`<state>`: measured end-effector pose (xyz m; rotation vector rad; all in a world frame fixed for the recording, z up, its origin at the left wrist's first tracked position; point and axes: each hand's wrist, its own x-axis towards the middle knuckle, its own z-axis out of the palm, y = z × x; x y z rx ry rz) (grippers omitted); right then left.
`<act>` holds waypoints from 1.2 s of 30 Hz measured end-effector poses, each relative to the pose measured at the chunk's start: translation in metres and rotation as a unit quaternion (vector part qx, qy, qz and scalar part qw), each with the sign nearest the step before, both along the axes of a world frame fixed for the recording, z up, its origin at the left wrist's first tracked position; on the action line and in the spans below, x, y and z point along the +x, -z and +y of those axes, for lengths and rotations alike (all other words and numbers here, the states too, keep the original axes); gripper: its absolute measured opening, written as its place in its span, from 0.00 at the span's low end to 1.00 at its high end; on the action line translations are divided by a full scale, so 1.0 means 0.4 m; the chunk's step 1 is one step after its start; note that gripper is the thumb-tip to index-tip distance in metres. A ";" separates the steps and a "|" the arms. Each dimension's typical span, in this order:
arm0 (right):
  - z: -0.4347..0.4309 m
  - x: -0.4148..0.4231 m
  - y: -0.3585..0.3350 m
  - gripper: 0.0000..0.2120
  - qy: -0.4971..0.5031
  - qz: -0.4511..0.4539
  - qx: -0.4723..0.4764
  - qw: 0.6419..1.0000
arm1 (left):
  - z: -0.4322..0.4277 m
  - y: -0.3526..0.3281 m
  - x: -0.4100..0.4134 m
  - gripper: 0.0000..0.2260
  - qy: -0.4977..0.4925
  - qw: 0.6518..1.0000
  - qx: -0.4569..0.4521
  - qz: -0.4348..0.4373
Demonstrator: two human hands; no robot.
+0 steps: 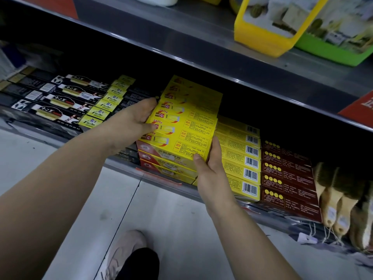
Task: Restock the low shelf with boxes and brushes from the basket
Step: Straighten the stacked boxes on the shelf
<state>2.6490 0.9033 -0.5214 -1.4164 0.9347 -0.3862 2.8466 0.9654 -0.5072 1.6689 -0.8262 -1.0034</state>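
Yellow boxes: a row held as one block between my hands, mid low shelf, above red-and-yellow boxes.
Left hand: fingers curled round the block's left end.
Right hand: thumb on the near face, fingers up the right end, gripping.
Right of block: barcode boxes, then dark red boxes, then brushes at far right.
Left of block: black boxes.
Upper shelf: carries a yellow bin.
Floor: my shoe, near.
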 end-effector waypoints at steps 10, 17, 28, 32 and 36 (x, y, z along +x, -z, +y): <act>-0.090 0.016 -0.003 0.35 0.028 0.032 -0.044 0.998 | -0.056 -0.006 0.031 0.32 -0.046 0.997 -0.007 -0.062; -0.174 0.093 -0.018 0.35 0.020 0.071 -0.096 0.993 | -0.150 -0.003 0.049 0.30 -0.053 0.994 0.025 -0.097; -0.167 0.094 -0.021 0.35 0.000 0.097 -0.142 0.985 | -0.146 -0.011 0.038 0.28 -0.034 0.993 0.000 -0.115; -0.142 0.061 -0.059 0.33 -0.081 0.132 -0.258 0.954 | -0.045 -0.026 0.068 0.25 -0.070 0.990 -0.051 -0.112; -0.081 0.093 -0.104 0.28 -0.235 0.154 -0.328 0.902 | 0.129 0.008 0.145 0.21 -0.106 0.981 -0.046 -0.157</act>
